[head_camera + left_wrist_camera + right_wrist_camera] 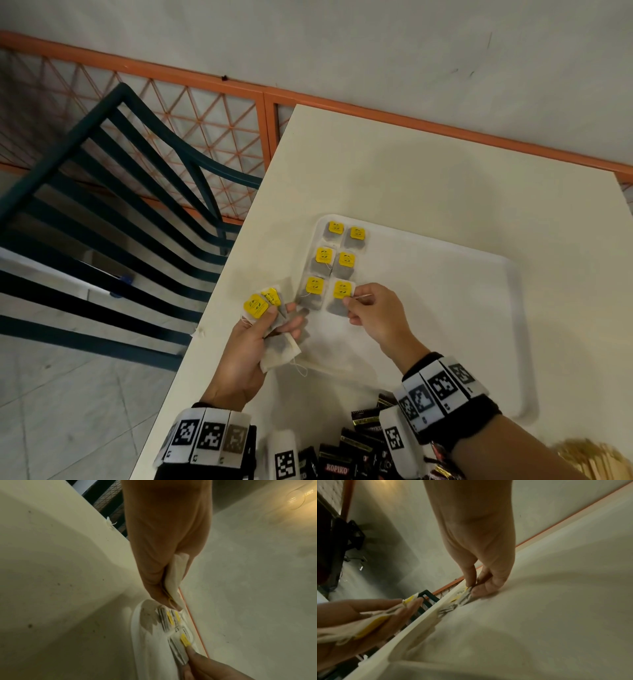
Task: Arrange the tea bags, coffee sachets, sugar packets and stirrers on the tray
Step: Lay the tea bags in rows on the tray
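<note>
A white tray [445,308] lies on the cream table [411,171]. Several tea bags with yellow tags [337,260] lie in two columns at the tray's left end. My right hand [352,297] pinches the right edge of the nearest tea bag [337,299] in the right column, which lies flat on the tray. The right wrist view shows the same pinch by my right hand [471,588] on the bag [464,598]. My left hand [284,318] hovers just left of the tray and grips a bunch of tea bags [260,305]. In the left wrist view the bunch [176,574] sits in my left hand [169,601].
Dark Kopiko coffee sachets [342,455] are heaped at the table's near edge between my wrists. Blurred wooden stirrers [589,455] lie at the bottom right. A dark green chair [120,205] stands left of the table. The tray's right part is bare.
</note>
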`<state>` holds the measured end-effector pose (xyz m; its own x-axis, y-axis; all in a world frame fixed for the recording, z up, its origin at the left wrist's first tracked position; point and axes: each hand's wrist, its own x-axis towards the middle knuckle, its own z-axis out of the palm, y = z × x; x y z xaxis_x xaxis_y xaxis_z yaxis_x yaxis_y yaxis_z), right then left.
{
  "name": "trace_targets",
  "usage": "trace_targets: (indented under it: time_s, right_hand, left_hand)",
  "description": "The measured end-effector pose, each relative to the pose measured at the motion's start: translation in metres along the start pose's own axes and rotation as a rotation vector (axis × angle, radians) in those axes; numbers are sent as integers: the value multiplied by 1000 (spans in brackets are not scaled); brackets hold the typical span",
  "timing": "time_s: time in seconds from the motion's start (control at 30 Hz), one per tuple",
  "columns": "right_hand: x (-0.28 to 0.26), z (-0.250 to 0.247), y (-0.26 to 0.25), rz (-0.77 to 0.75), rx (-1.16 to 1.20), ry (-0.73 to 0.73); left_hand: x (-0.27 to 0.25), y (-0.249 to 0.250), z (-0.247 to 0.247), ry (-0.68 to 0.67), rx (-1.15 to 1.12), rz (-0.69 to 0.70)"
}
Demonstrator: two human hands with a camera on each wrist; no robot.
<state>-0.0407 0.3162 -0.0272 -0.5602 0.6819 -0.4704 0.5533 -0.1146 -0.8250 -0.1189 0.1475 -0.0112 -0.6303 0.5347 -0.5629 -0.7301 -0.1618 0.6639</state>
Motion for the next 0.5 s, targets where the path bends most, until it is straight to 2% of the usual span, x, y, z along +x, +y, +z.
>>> trace_targets:
  time_s: [0.2,0.37,0.43,0.5]
  right_hand:
    - [6,6,0,-102,-143,80]
    - [8,8,1,-150,-281,86]
    - [2,9,1,-265,-397,147]
    - [-6,12,-2,-450,-481,162]
  left_hand:
    - [-2,0,1,-3,26,-32]
    - [-1,-1,3,3,30,-24]
    - [-2,-2,5,-9,37,-20]
    - [-2,-3,6,-18,43,-21]
